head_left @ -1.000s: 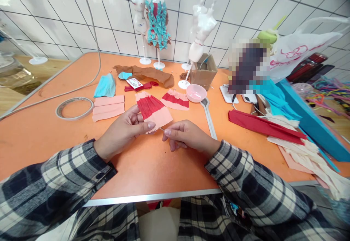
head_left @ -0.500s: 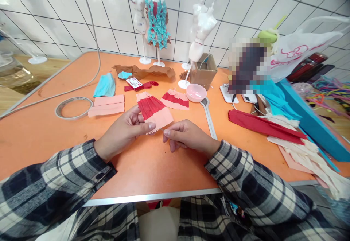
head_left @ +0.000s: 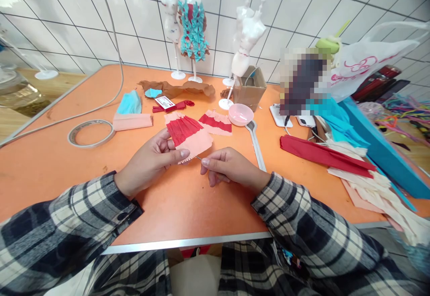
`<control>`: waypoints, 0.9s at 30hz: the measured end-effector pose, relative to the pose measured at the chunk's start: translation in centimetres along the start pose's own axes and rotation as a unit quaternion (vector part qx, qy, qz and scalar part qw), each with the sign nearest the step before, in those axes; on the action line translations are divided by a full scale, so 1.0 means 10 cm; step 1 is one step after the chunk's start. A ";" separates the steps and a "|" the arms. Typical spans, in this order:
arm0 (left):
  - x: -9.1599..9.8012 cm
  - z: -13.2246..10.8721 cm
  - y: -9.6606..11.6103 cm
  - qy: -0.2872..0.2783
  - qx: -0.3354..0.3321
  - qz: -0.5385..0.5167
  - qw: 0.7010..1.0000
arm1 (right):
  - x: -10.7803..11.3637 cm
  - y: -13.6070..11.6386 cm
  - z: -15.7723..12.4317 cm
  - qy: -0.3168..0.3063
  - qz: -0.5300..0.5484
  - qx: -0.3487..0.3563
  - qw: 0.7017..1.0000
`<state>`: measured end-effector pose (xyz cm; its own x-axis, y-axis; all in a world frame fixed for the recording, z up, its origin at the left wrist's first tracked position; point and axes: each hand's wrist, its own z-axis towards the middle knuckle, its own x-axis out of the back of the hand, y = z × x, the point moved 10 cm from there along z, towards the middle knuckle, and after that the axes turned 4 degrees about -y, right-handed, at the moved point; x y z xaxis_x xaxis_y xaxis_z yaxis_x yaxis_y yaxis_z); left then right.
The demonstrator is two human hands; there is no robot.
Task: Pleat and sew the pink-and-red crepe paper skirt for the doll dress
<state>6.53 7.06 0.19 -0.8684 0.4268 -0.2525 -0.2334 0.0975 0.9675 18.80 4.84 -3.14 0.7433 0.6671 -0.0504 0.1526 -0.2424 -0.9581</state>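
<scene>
My left hand is closed on a piece of pink and red crepe paper, the thumb pressing on its lower edge. That edge looks gathered into small ruffles. Fingertips of my right hand pinch a thin needle-like tool, whose tip meets the lower edge of the paper. How far the tool goes into the paper is hidden. Just behind lies a similar pink and red paper piece, beside a pink bowl.
A grey-white spoon lies right of my right hand. Left are a tape roll, pink paper and blue paper. Small mannequins stand along the tiled wall. Red crepe paper lies at the right.
The crepe paper in my left hand has shifted slightly left. The pink paper near the tape roll now shows a smaller, single panel. My right hand stays almost in place.
</scene>
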 end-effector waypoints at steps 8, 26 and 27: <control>-0.03 -0.01 0.02 -0.022 -0.005 -0.023 0.999 | 0.01 -0.02 -0.01 0.000 -0.004 0.007 1.000; -0.05 0.00 -0.03 -0.030 0.011 -0.021 0.999 | 0.00 -0.01 0.01 -0.002 0.005 0.018 1.000; -0.05 0.00 -0.03 -0.031 0.010 -0.021 0.999 | 0.00 -0.01 0.00 -0.002 0.006 0.017 1.000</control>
<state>7.05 6.83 -0.02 -0.8295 0.4761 -0.2920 -0.2595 0.1343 0.9563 18.75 4.90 -3.02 0.7427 0.6667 -0.0624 0.1211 -0.2253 -0.9667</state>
